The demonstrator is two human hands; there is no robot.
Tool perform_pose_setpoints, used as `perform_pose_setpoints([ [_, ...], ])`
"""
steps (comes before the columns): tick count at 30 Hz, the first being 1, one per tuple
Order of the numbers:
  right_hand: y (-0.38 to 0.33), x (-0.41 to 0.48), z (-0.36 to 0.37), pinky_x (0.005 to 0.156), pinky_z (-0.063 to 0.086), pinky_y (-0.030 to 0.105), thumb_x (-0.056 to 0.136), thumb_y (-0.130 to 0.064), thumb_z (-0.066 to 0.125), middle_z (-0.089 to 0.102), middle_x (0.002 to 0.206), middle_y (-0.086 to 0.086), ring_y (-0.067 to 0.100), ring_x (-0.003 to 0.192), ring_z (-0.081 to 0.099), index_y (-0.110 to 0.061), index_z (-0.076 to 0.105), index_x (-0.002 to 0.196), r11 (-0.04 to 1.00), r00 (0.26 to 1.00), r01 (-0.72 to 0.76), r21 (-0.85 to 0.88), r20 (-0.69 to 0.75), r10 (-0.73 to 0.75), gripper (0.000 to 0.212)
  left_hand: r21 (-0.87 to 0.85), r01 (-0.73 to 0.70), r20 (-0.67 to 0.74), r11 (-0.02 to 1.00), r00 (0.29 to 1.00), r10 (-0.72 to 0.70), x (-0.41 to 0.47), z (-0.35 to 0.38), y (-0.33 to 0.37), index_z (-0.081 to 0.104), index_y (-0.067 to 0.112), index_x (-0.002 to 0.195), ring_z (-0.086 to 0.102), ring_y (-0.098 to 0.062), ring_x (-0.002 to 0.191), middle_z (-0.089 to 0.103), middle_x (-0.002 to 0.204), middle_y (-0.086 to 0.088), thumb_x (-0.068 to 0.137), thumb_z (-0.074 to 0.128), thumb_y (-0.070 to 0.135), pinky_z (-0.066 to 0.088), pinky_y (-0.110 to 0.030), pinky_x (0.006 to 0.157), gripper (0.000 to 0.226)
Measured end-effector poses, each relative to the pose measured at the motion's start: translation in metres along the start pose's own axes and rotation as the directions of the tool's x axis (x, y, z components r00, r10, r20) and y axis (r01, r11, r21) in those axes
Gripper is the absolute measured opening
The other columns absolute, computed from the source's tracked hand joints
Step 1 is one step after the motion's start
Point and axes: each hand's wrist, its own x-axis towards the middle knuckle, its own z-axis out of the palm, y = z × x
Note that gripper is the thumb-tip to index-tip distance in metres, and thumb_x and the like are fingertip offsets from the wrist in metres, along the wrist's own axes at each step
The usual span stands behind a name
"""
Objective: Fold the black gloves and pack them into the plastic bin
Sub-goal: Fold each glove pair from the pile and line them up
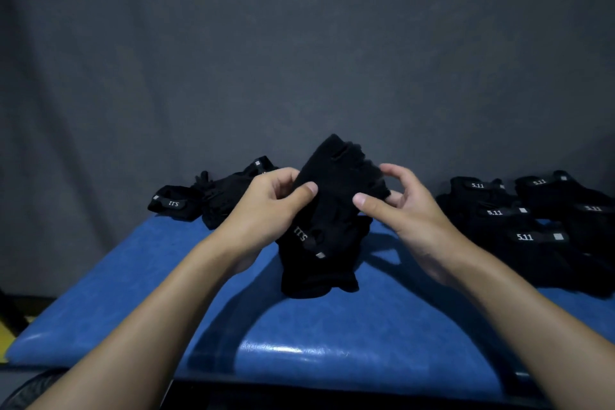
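A pair of black fingerless gloves (pixel 329 210) with a white "5.11" wrist label hangs upright above the middle of the blue padded bench (pixel 133 293). My left hand (pixel 269 206) pinches its left edge between thumb and fingers. On the opposite edge my right hand (pixel 402 206) grips it, thumb in front. The finger ends point up and the cuffs hang down near the bench. No plastic bin is in view.
A loose heap of black gloves (pixel 213 196) lies at the bench's far left. Several black gloves with "5.11" labels (pixel 525 226) lie laid out on the right side. A dark grey cloth backdrop (pixel 299 43) hangs behind the bench.
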Motion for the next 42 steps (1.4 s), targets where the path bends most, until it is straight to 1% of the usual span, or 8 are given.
perform_pose_setpoints([
  [8,0.009,0.000,0.014,0.073,0.060,0.040,0.085,0.001,0.068,0.065,0.105,0.030,0.026,0.086,0.070,-0.010,0.050,0.119,0.990,0.999,-0.038,0.139,-0.006,0.039,0.040,-0.135,-0.018,-0.164,0.991,0.986,-0.005,0.003,0.001,-0.006,0.056,0.009,0.112,0.068,-0.017,0.073,0.071,0.083,-0.005,0.095,0.060,0.005,0.056,-0.031,0.066,0.017],
  [11,0.011,0.003,0.014,0.062,0.057,0.034,0.085,0.002,0.068,0.064,0.091,0.015,0.017,0.074,0.068,-0.014,0.050,0.109,0.995,0.997,0.000,0.104,-0.076,0.008,0.034,-0.010,-0.045,-0.171,0.999,0.984,0.042,0.003,-0.003,-0.012,0.054,0.022,0.117,0.066,-0.019,0.075,0.066,0.089,-0.009,0.091,0.064,0.001,0.057,-0.036,0.069,0.035],
  [17,0.017,0.010,0.013,0.055,0.050,0.024,0.085,0.003,0.067,0.064,0.089,0.008,0.015,0.071,0.059,-0.012,0.050,0.076,0.993,0.983,0.092,-0.069,-0.150,-0.102,0.025,0.130,0.054,-0.076,0.990,0.996,-0.045,-0.001,-0.013,-0.014,0.070,0.010,0.099,0.057,-0.013,0.058,0.061,0.075,-0.010,0.096,0.058,0.004,0.053,-0.024,0.055,0.013],
  [24,0.033,0.015,0.019,0.059,0.045,0.018,0.082,-0.012,0.075,0.063,0.077,-0.002,0.009,0.067,0.057,-0.016,0.064,0.082,0.927,0.999,0.019,-0.375,-0.025,-0.030,0.012,0.234,0.210,0.050,0.949,0.973,-0.227,-0.005,-0.023,-0.025,0.063,0.004,0.105,0.067,-0.027,0.055,0.067,0.064,-0.013,0.096,0.059,0.004,0.061,-0.036,0.060,0.010],
  [27,0.042,0.017,0.019,0.076,0.045,0.024,0.081,-0.025,0.076,0.064,0.094,-0.002,0.011,0.084,0.058,-0.025,0.062,0.082,0.794,0.998,0.061,-0.605,0.019,-0.062,0.014,0.385,0.225,0.064,0.895,0.961,-0.270,-0.004,-0.026,-0.033,0.062,0.009,0.107,0.066,-0.019,0.055,0.067,0.071,-0.012,0.095,0.063,0.012,0.058,-0.031,0.055,0.013],
  [34,0.043,0.016,0.016,0.099,0.043,0.049,0.082,-0.044,0.069,0.054,0.100,-0.013,0.015,0.101,0.056,-0.035,0.061,0.080,0.680,1.000,0.012,-0.733,0.016,0.001,0.012,0.580,0.182,0.022,0.794,0.971,-0.238,0.000,-0.032,-0.047,0.067,0.028,0.115,0.055,-0.002,0.071,0.065,0.099,0.005,0.088,0.072,0.035,0.042,-0.018,0.064,0.028],
  [39,0.044,0.017,0.016,0.089,0.040,0.025,0.086,-0.035,0.069,0.058,0.106,-0.007,0.010,0.103,0.054,-0.027,0.069,0.083,0.707,0.998,0.055,-0.705,0.046,-0.032,0.008,0.586,0.131,-0.036,0.800,0.990,-0.136,0.002,-0.027,-0.044,0.069,0.021,0.120,0.046,0.002,0.058,0.052,0.074,0.016,0.089,0.071,0.032,0.035,-0.007,0.051,0.033],
  [42,0.042,0.017,0.017,0.088,0.039,0.023,0.087,-0.031,0.069,0.059,0.107,-0.008,0.008,0.103,0.055,-0.024,0.071,0.086,0.744,0.996,0.087,-0.662,0.067,-0.057,0.007,0.592,0.123,-0.073,0.797,0.992,-0.099,0.002,-0.026,-0.045,0.067,0.020,0.122,0.047,0.002,0.059,0.049,0.073,0.019,0.090,0.069,0.030,0.037,-0.006,0.056,0.034],
])
